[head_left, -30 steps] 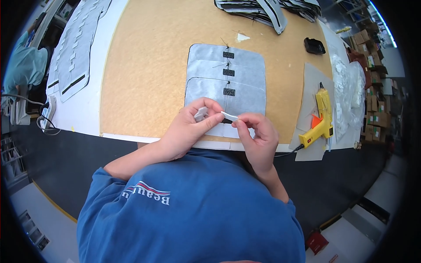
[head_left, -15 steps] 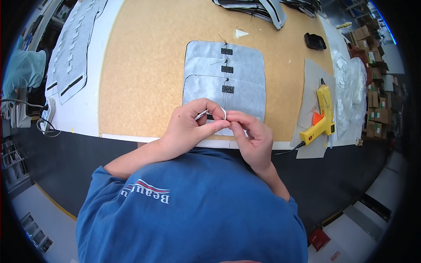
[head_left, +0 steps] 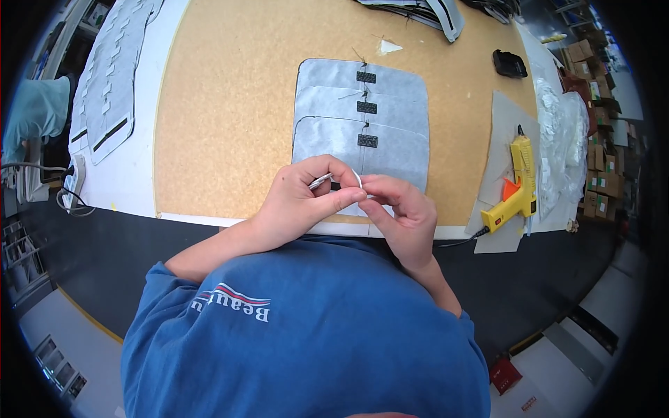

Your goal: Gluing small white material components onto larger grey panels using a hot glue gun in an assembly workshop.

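Observation:
My left hand [head_left: 296, 198] is closed, with thumb and forefinger pinching a thin curved white strip [head_left: 358, 180]. More white edges [head_left: 320, 181] show inside that hand's curled fingers; what they belong to is partly hidden. My right hand [head_left: 403, 212] is closed too, its thumb and fingertips meeting the left ones at the strip's lower end. Whatever lies between the fingertips is covered. Beneath and beyond the hands lie overlapping grey fabric panels [head_left: 320, 143] with rounded corners. Small black textured patches [head_left: 367, 141] run down their middle, with dark thread ends beside them.
On the right, a yellow glue gun [head_left: 519, 184] rests on grey card [head_left: 488, 157] beside clear plastic bags [head_left: 557, 139]. A black tray-like piece [head_left: 509, 64] and stacked dark-and-grey pieces [head_left: 418, 15] sit farther back. Grey panels [head_left: 111, 104] lie left, near another person's sleeve [head_left: 42, 111].
The view has shifted slightly. My hands stay together at the white strip, the right thumb drawn back a little from the left fingertips.

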Available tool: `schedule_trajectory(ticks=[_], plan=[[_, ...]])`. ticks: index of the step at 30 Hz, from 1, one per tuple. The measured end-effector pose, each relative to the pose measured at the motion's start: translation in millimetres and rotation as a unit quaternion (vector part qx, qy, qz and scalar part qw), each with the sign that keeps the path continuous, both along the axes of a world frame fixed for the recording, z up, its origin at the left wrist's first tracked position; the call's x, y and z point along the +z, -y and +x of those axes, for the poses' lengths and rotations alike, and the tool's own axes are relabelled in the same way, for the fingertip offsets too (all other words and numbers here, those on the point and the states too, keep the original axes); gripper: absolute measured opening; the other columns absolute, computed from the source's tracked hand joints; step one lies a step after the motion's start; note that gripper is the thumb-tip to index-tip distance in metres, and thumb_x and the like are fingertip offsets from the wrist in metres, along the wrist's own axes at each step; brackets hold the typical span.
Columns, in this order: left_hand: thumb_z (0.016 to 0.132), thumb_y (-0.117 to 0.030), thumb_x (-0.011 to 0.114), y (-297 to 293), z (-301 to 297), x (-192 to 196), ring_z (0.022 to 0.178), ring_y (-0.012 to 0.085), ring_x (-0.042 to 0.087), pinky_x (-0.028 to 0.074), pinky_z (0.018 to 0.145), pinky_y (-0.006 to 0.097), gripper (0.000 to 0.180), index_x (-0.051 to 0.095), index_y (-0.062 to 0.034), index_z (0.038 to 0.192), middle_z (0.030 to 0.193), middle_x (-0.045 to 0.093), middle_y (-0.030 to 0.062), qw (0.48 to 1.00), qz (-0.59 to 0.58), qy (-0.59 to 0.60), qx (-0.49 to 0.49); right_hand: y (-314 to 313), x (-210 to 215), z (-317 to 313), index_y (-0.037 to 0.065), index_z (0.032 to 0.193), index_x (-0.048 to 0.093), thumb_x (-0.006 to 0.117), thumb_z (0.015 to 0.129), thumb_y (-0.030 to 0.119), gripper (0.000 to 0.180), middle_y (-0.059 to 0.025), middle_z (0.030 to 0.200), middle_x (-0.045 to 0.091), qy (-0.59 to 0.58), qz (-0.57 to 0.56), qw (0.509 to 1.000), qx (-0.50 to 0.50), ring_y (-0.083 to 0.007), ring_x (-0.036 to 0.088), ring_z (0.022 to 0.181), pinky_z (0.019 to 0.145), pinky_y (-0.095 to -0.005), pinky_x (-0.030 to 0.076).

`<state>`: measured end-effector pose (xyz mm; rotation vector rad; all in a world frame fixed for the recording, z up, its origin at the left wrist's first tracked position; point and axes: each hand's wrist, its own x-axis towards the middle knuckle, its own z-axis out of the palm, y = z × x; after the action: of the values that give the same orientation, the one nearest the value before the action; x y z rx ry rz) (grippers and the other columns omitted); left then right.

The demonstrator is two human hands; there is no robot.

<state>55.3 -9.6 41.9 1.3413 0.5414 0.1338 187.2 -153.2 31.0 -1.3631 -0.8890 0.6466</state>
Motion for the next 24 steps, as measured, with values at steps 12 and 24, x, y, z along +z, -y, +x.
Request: schedule_trajectory(ticks=[12,24], plan=[[0.095,-0.008,0.065,3.1,1.4,-3.5,0.082,0.0032,0.056,0.047,0.072,0.02,0.008,0.065,-0.0011,0.098,0.092,0.065,-0.0007,1.0,-0.005,0.018,0.012,0.8,-2.8,0.3,-0.003,0.101,0.069,0.069,0.087,-0.005,0.014,-0.0107,0.099,0.073,0.037,-0.026,0.999,-0.019,-0.0143,0.07,0.086,0.075,-0.0249,0.057],[0.092,-0.006,0.055,-9.5,-0.1,-2.5,0.071,0.003,0.046,0.039,0.064,0.02,0.0,0.055,-0.0059,0.092,0.088,0.055,-0.0035,0.998,-0.022,0.005,0.061,-14.6,0.8,16.2,0.003,0.086,0.063,0.069,0.087,0.005,0.007,-0.0041,0.074,0.058,0.189,-0.155,0.959,-0.141,-0.013,0.054,0.063,0.057,-0.0273,0.044]])
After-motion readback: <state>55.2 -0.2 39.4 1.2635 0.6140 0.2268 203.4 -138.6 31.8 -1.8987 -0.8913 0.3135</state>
